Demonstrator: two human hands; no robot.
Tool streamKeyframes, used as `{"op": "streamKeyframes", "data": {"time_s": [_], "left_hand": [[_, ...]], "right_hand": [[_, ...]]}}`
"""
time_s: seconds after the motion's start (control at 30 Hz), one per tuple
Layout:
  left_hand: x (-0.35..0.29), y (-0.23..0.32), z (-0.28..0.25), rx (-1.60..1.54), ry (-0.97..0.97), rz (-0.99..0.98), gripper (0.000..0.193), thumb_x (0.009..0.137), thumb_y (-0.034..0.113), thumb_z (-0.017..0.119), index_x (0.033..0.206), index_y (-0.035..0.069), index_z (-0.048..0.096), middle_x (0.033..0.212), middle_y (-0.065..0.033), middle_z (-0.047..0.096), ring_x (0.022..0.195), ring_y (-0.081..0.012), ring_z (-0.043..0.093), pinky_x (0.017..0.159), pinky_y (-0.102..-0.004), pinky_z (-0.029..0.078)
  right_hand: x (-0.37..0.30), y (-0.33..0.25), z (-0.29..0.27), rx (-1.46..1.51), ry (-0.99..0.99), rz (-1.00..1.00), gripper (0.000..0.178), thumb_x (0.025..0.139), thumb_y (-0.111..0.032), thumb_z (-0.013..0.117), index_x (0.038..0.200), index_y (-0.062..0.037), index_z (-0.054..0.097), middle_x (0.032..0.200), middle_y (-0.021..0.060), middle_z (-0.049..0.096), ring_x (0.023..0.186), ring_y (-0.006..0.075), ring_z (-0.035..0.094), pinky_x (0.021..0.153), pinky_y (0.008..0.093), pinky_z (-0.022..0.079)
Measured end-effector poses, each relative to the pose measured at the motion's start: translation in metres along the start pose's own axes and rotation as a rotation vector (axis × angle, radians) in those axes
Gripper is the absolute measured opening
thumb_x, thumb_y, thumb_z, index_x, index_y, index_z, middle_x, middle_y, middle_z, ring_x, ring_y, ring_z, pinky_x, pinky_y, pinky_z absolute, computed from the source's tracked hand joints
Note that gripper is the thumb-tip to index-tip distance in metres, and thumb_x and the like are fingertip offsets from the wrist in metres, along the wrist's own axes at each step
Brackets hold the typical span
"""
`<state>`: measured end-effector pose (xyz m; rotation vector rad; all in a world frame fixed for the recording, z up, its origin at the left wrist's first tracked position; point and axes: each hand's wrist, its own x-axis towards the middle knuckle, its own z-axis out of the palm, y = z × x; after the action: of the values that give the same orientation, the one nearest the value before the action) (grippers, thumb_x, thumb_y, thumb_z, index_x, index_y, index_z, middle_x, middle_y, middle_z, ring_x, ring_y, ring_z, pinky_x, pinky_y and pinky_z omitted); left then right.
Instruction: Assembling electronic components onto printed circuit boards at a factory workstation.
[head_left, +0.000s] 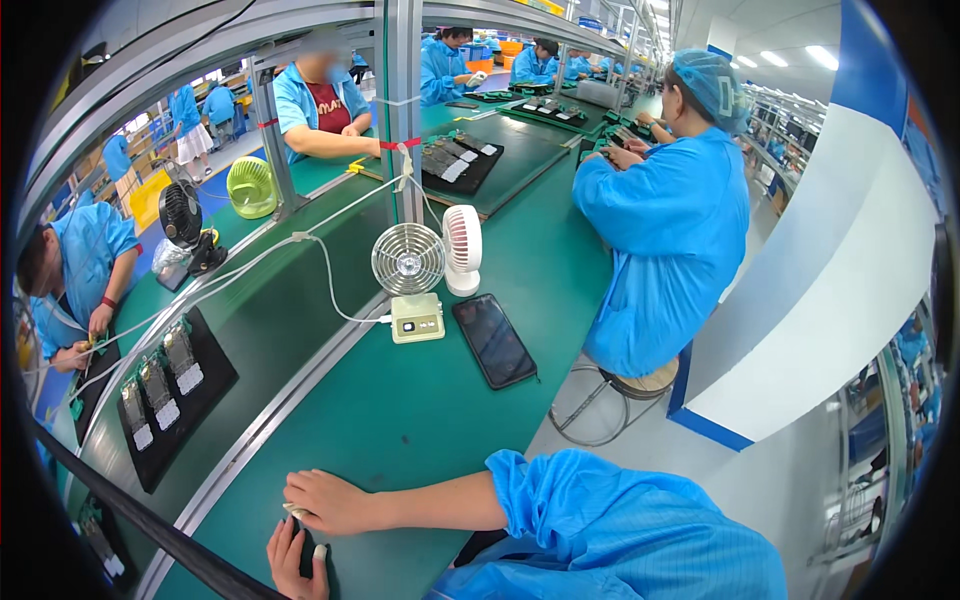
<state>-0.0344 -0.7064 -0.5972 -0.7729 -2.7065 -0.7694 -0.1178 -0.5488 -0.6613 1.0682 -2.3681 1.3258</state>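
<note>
My right hand (335,502) rests palm down over the green bench (430,425), its fingers bent and drawn together. A pale finger cot covers one of its digits, and whatever lies under the fingers is hidden. Just below it, my left hand (292,565) has its fingers stretched out and its thumb held apart; the thumb wears a pale finger cot too. The fingertips of the two hands are close together. Nothing shows in the left hand, though the lower part of it is cut off by the frame.
A black phone (494,340), a white fan (462,250) and a wire-caged fan on a cream base (417,318) stand ahead. Left, a conveyor belt (300,285) carries black trays (185,415) of circuit boards. A co-worker in blue (665,225) sits ahead on a stool. Cables cross the metal frame.
</note>
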Motion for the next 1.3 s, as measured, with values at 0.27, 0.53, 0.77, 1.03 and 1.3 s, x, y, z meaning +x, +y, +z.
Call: {"op": "streamKeyframes", "data": {"time_s": [0.27,0.53,0.77,1.03,1.3], "left_hand": [[-0.024,-0.040,0.033,-0.082,0.222,0.039,0.031,0.072,0.001,0.062,0.102,-0.003,0.059,0.117,-0.0189,0.058,0.109,-0.0367,0.053,0.096,-0.0440,0.040],[-0.029,-0.005,0.026,-0.083,-0.048,-0.101,0.034,0.091,0.015,0.051,0.123,0.001,0.051,0.130,-0.0134,0.049,0.115,-0.0266,0.048,0.099,-0.0388,0.038],[0.001,0.040,0.024,-0.076,-0.289,0.369,0.046,0.082,0.015,0.064,0.123,-0.001,0.049,0.135,-0.0220,0.043,0.123,-0.0439,0.038,0.102,-0.0508,0.032],[0.001,0.025,0.033,-0.185,-0.326,0.527,0.056,0.078,0.037,0.068,0.122,0.005,0.054,0.133,-0.0261,0.044,0.122,-0.0460,0.041,0.097,-0.0545,0.035],[0.001,-0.006,0.046,-0.219,-0.368,0.592,0.047,0.085,0.033,0.060,0.124,0.007,0.054,0.134,-0.0269,0.043,0.123,-0.0450,0.041,0.099,-0.0538,0.034]], "right_hand": [[-0.005,0.001,-0.008,0.018,0.027,-0.045,0.022,0.076,-0.012,0.061,0.090,-0.0028,0.047,0.093,0.0121,0.045,0.087,0.0290,0.047,0.076,0.0386,0.040],[-0.011,0.006,-0.035,-0.410,0.144,0.153,0.042,0.073,-0.019,0.066,0.106,-0.0012,0.047,0.106,0.0132,0.045,0.099,0.0289,0.046,0.082,0.0379,0.039],[-0.112,-0.007,-0.102,-0.557,0.303,0.431,0.039,0.088,-0.026,0.053,0.114,0.0037,0.048,0.126,0.0195,0.044,0.120,0.0343,0.040,0.103,0.0438,0.032],[-0.140,-0.025,-0.109,-0.626,0.436,0.493,0.039,0.086,-0.027,0.055,0.108,0.0041,0.047,0.117,0.0191,0.045,0.115,0.0337,0.041,0.101,0.0427,0.031],[-0.134,-0.029,-0.107,-0.546,0.425,0.494,0.034,0.084,-0.026,0.055,0.102,0.0018,0.045,0.114,0.0183,0.044,0.111,0.0340,0.041,0.099,0.0425,0.032]]}}
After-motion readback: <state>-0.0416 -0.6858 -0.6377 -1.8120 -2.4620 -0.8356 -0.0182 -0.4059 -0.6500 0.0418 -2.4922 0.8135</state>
